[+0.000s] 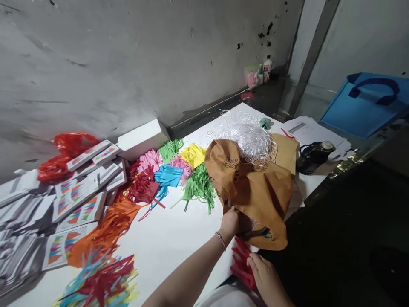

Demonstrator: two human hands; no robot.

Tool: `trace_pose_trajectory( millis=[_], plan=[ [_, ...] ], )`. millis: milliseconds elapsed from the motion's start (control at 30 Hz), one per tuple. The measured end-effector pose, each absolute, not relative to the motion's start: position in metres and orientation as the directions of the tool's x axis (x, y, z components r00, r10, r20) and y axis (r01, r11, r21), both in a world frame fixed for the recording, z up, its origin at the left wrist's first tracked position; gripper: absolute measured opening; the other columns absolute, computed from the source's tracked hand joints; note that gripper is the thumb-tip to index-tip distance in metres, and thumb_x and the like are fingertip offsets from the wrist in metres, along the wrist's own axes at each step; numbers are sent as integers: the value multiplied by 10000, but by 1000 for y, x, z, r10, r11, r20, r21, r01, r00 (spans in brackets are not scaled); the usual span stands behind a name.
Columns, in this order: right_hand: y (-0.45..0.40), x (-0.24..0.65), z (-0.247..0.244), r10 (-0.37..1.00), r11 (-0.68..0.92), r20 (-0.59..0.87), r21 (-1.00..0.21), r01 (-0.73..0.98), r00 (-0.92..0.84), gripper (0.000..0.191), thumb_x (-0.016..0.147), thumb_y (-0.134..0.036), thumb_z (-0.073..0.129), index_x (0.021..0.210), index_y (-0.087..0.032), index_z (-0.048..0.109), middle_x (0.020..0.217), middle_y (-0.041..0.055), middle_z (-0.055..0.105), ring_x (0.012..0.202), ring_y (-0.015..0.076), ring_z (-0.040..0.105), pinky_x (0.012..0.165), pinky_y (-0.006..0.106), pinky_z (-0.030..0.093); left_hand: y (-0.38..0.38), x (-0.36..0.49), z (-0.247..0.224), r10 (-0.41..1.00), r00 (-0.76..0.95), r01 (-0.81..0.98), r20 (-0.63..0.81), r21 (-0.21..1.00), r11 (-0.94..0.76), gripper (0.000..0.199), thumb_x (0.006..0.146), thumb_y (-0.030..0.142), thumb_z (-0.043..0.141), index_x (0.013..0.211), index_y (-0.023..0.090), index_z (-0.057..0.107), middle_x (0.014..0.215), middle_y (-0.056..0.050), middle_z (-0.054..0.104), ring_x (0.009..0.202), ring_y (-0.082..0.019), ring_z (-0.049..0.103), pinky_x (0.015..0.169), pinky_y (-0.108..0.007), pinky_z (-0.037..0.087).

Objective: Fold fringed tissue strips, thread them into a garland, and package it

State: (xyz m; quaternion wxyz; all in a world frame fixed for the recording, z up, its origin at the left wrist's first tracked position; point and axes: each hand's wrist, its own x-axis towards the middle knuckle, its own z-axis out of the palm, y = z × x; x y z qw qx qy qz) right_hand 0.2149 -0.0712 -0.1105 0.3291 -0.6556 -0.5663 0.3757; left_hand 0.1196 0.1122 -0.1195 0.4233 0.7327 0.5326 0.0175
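Note:
A brown cloth bag (pixel 268 192) with dark printing lies at the table's right front edge. My left hand (pixel 230 222), with a bracelet at the wrist, is closed at the bag's opening; its fingertips are partly hidden by the cloth. Just below the bag, my right hand (pixel 260 268) pinches a red fringed tassel piece (pixel 242 264) near the table's front edge. Left of the bag are green fringe (pixel 200 187), yellow fringe (pixel 193 155), blue fringe (pixel 169 175) and dark red fringe (pixel 143 185).
White string (pixel 247 134) is heaped behind the bag. Flat printed boxes (pixel 79 192), orange fringe (pixel 105 228) and a red plastic bag (pixel 72 147) lie at left. A white box (pixel 142 138) touches the wall side. A black bottle (pixel 315 157) and blue bag (pixel 364 106) are at right.

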Motion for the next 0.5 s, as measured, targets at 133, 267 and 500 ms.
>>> trace_pose_trajectory(
  millis=[133,267,500],
  plan=[
    [-74,215,-111,988,-149,-113,-853,501,102,532,1019,-467,208,798,-212,620,714,57,691,645,195,666,591,270,482,115,114,-121,819,399,703,-412,711,15,207,808,161,608,998,111,675,1093,-185,618,1027,-310,570,935,-425,412],
    [-71,216,-109,988,-140,-89,-859,492,127,550,1013,-501,212,832,-205,639,729,72,701,658,209,677,596,281,497,105,104,-103,834,379,525,-402,835,164,198,862,312,578,920,140,658,924,-114,648,891,-242,600,830,-373,468],
    [-41,210,-87,990,-97,-40,-887,451,133,444,1027,-452,261,925,-214,621,823,67,697,762,194,673,677,272,502,52,62,-46,803,365,43,-471,870,491,451,767,526,708,947,115,660,720,-28,605,596,-113,562,632,-268,478]
  ],
)
